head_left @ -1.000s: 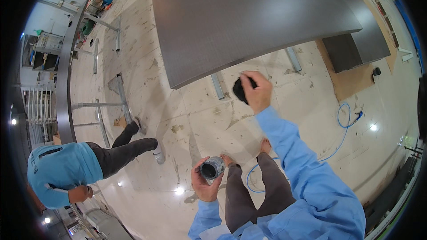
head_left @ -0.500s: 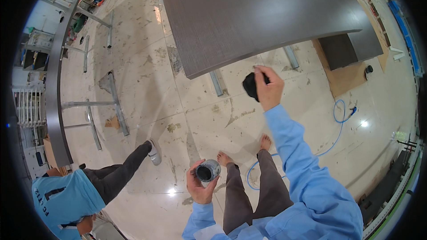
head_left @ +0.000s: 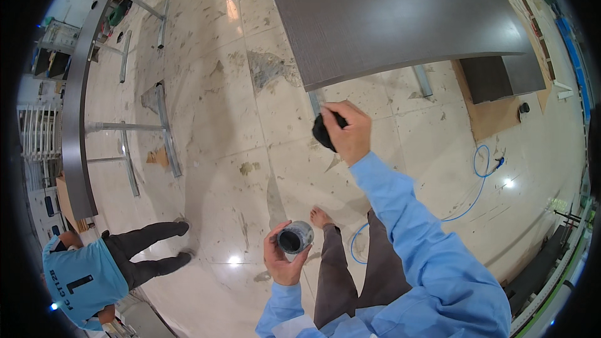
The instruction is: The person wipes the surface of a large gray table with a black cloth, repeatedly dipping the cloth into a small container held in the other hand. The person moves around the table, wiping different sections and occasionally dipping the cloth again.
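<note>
My left hand (head_left: 283, 268) is wrapped round a small open jar (head_left: 305, 235), smeared grey on the outside and dark inside. The jar is held upright over the floor, in front of my legs. Bunched in my right hand (head_left: 354, 136) is a black cloth (head_left: 323, 131). That hand hovers just below the near left corner of a dark wood-grain tabletop (head_left: 388, 19), apparently not touching it. Part of the cloth is hidden behind my fingers.
Metal legs (head_left: 423, 80) stand under the tabletop. A dark panel and box (head_left: 487, 78) rest on brown cardboard (head_left: 487, 126) at right. A blue hose (head_left: 466, 209) trails over the tiled floor. Another dark table (head_left: 76, 131) stands left, with a person in a blue shirt (head_left: 87, 278) nearby.
My right hand with the cloth has moved left and slightly down. The tabletop sits farther right in view. The other person's legs have changed position. My left hand still holds the jar.
</note>
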`<action>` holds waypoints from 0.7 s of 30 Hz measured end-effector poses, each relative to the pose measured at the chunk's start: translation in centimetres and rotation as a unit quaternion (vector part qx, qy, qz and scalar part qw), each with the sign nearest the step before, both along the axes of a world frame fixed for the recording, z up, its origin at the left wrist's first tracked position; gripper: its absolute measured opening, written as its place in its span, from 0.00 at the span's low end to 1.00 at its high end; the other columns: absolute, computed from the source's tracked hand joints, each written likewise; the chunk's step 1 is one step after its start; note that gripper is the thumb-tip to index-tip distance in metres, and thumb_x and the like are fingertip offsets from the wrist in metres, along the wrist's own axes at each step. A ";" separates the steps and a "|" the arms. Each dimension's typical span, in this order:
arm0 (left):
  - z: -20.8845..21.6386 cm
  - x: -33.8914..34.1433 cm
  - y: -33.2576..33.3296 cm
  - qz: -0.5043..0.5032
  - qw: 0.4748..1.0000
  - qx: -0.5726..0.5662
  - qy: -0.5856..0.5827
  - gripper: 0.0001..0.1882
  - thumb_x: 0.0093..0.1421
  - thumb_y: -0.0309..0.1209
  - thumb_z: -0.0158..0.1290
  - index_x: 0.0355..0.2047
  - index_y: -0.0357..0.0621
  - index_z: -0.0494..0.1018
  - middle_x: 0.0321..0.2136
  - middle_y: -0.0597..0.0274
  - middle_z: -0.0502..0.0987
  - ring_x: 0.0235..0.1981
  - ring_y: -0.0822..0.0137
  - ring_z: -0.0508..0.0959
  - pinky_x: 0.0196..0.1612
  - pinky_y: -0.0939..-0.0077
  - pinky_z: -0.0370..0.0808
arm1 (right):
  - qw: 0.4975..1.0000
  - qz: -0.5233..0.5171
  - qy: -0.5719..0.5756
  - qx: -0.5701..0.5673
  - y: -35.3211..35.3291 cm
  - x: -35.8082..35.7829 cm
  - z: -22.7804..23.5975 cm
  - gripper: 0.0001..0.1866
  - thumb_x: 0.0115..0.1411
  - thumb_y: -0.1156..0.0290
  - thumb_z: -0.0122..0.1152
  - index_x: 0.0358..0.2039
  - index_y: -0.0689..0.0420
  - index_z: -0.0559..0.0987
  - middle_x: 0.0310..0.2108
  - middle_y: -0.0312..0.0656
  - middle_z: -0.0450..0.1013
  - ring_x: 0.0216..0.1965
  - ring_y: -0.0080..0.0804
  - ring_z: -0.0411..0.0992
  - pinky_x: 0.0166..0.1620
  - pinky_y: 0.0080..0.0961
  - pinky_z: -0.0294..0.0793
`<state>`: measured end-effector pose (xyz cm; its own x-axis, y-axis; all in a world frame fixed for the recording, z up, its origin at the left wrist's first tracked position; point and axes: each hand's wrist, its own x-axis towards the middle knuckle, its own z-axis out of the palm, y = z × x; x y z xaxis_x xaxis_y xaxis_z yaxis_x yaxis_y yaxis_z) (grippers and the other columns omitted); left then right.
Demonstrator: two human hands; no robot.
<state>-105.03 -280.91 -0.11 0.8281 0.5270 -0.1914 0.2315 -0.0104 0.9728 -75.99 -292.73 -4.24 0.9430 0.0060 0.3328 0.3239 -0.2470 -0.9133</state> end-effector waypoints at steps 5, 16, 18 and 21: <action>0.1 -0.7 0.2 0.007 1.000 0.012 -0.011 0.40 0.44 0.17 0.73 0.58 0.37 0.68 0.58 0.48 0.74 0.58 0.59 0.76 0.63 0.63 0.73 | 0.998 -0.052 -0.023 0.021 1.4 -0.8 0.2 0.04 0.60 0.79 0.68 0.36 0.62 0.84 0.32 0.46 0.81 0.33 0.41 0.81 0.40 0.29 0.78; -0.3 -1.7 0.1 0.018 1.000 -0.021 -0.005 0.41 0.44 0.18 0.72 0.59 0.37 0.68 0.58 0.47 0.74 0.58 0.58 0.76 0.64 0.63 0.73 | 0.999 0.000 0.023 0.024 1.2 -0.4 -0.5 0.05 0.63 0.77 0.64 0.39 0.64 0.84 0.34 0.48 0.82 0.34 0.40 0.81 0.41 0.29 0.78; -0.3 -1.7 0.1 0.014 1.000 -0.018 -0.003 0.40 0.44 0.17 0.72 0.59 0.36 0.68 0.58 0.47 0.74 0.58 0.58 0.76 0.64 0.63 0.73 | 0.997 -0.034 0.026 0.059 1.4 -0.6 -0.4 0.06 0.64 0.76 0.64 0.39 0.64 0.84 0.35 0.48 0.82 0.35 0.41 0.81 0.42 0.29 0.78; -0.1 -1.6 -0.1 0.007 1.000 -0.013 0.006 0.40 0.44 0.17 0.72 0.58 0.36 0.68 0.58 0.47 0.74 0.58 0.58 0.76 0.64 0.63 0.73 | 0.996 0.080 0.022 0.019 1.3 -0.7 -0.2 0.05 0.64 0.77 0.63 0.38 0.64 0.84 0.35 0.48 0.82 0.35 0.39 0.82 0.42 0.28 0.79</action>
